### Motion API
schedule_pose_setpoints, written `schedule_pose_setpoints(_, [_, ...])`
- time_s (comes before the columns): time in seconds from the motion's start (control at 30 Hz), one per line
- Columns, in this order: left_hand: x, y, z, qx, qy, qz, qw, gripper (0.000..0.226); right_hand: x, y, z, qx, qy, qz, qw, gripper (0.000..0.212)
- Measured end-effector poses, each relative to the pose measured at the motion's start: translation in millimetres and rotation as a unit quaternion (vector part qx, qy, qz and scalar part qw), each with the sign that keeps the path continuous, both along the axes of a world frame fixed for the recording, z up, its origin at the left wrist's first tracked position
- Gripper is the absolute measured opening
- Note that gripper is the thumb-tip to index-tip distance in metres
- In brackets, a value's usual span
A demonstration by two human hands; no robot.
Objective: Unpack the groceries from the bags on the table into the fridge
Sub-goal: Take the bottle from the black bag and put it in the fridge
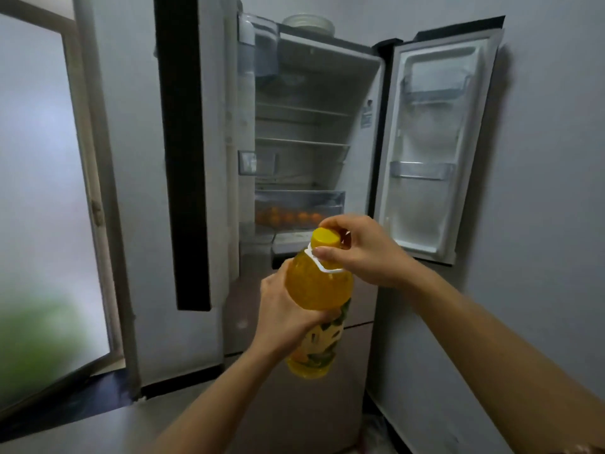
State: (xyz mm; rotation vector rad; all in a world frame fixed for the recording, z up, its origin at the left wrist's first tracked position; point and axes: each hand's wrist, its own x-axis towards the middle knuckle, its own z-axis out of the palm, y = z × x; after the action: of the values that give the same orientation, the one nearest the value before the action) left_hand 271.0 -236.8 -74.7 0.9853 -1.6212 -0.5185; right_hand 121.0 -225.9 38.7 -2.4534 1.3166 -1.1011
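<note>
I hold a large yellow bottle (319,290) with a yellow cap and a leafy label in front of the open fridge (304,126). My left hand (284,309) grips the bottle's body from the left. My right hand (357,250) holds the white handle at the neck, fingers curled beside the cap. Both fridge doors stand open. The glass shelves inside look bare, and a clear drawer low down holds several oranges (288,217).
The right fridge door (432,142) has door bins that look bare. The left door (183,152) shows its dark edge. A frosted window (42,191) stands open at the left. A white bowl (309,24) sits on top of the fridge.
</note>
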Motion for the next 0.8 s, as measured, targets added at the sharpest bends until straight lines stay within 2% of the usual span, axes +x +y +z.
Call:
schedule_pose_setpoints(0.13, [-27.6, -81.9, 19.4, -0.004, 0.021, -0.046, 0.999, 0.080, -27.0, -74.5, 14.9, -0.023, -0.002, -0.024, 0.999, 0.036])
schedule_pose_setpoints(0.3, [-61.4, -179.6, 53.3, -0.038, 0.040, -0.051, 0.997, 0.081, -57.4, -163.6, 43.2, -0.049, 0.002, -0.033, 0.998, 0.044])
schedule_pose_setpoints(0.43, [-84.5, -244.3, 75.2, -0.066, 0.046, -0.013, 0.997, 0.085, -76.6, -227.1, 66.0, -0.081, -0.006, -0.020, 0.996, 0.040])
schedule_pose_setpoints(0.57, [-105.0, -305.8, 95.5, -0.082, 0.049, 0.050, 0.994, 0.099, -95.4, -290.3, 85.5, -0.113, -0.023, 0.010, 0.993, 0.042])
schedule_pose_setpoints(0.8, [-132.2, -400.5, 135.8, -0.137, 0.069, 0.122, 0.981, 0.100, -122.4, -387.2, 122.1, -0.180, -0.035, 0.085, 0.979, 0.047])
